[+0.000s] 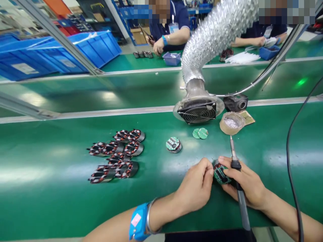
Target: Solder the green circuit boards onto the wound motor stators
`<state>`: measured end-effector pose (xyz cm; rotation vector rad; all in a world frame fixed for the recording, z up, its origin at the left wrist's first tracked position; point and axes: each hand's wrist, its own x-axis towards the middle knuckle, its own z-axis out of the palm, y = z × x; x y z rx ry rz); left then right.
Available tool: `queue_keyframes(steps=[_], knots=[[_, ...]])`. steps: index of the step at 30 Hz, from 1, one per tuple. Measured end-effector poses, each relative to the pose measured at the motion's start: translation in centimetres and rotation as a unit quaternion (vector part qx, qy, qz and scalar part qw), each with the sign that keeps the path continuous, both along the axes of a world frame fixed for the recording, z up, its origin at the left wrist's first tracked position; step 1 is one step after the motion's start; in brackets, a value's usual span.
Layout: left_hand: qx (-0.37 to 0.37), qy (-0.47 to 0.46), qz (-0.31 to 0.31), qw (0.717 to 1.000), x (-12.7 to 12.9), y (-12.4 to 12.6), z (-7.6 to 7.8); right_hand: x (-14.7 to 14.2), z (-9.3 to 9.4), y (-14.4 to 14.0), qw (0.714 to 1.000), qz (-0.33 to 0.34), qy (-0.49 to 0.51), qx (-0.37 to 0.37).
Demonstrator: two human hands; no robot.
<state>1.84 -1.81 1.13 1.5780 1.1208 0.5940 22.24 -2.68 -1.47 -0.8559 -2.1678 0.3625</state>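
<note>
My right hand (249, 183) is closed around a soldering iron (242, 201), its tip pointing away from me. The same hand's thumb and fingers rest on a motor stator with a green circuit board (221, 174) on top, tilted toward me. My left hand (195, 185) is closed in a pinch at the stator's left edge; whatever lies between its fingertips is hidden. Further off sits another stator topped with a green board (173, 144). Beyond it are loose round green boards (201, 133), partly overlapping.
Several stators with copper windings (118, 156) stand grouped on the green table at left. A fume extractor fan (198, 112) hangs from a silver duct (214, 37). Beside it is a round tub (230, 123) of shiny material. A black cable (290, 161) hangs at right. Co-workers sit across.
</note>
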Motion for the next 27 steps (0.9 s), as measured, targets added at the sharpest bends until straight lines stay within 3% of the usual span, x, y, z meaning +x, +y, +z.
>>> queue_keyframes(steps=[2, 4, 7, 9, 11, 14, 16, 18, 20, 22, 25, 27], knots=[[0.149, 0.031, -0.010, 0.988, -0.3, -0.3, -0.4, -0.1, -0.1, -0.4, 0.997, -0.015, 0.027, -0.065], [0.241, 0.009, -0.031, 0.970, -0.6, 0.0, -0.9, 0.0, -0.2, -0.6, 0.990, -0.031, 0.062, -0.122], [0.269, -0.073, -0.064, 0.958, -1.0, 1.0, -1.6, 0.2, 0.0, -0.7, 0.983, -0.024, 0.097, -0.156], [0.176, -0.136, -0.063, 0.973, -1.0, 1.8, -1.8, 0.4, 0.1, -0.5, 0.981, -0.008, 0.102, -0.165], [0.008, -0.197, -0.053, 0.979, -0.9, 2.4, -1.8, 0.5, 0.2, -0.3, 0.981, 0.012, 0.099, -0.169], [-0.220, -0.251, -0.063, 0.941, -0.6, 2.7, -1.8, 0.8, 0.3, -0.1, 0.982, 0.047, 0.088, -0.162], [-0.280, -0.261, -0.062, 0.922, -0.4, 2.7, -2.1, 0.9, 0.2, -0.1, 0.983, 0.057, 0.078, -0.157], [-0.290, -0.261, -0.048, 0.920, -0.4, 2.8, -2.3, 0.9, 0.0, -0.2, 0.984, 0.047, 0.069, -0.159], [-0.269, -0.247, -0.036, 0.930, -0.6, 2.9, -2.3, 0.8, -0.3, -0.2, 0.984, 0.016, 0.062, -0.167], [-0.196, -0.219, -0.022, 0.956, -1.1, 3.0, -2.0, 0.4, -0.7, -0.1, 0.985, -0.020, 0.054, -0.161], [0.016, -0.144, -0.025, 0.989, -1.8, 2.7, -1.3, -0.3, -1.2, 0.4, 0.990, -0.050, 0.032, -0.127], [0.156, -0.080, -0.039, 0.984, -1.7, 2.1, -1.1, -0.6, -1.3, 0.8, 0.991, -0.051, 0.015, -0.120]])
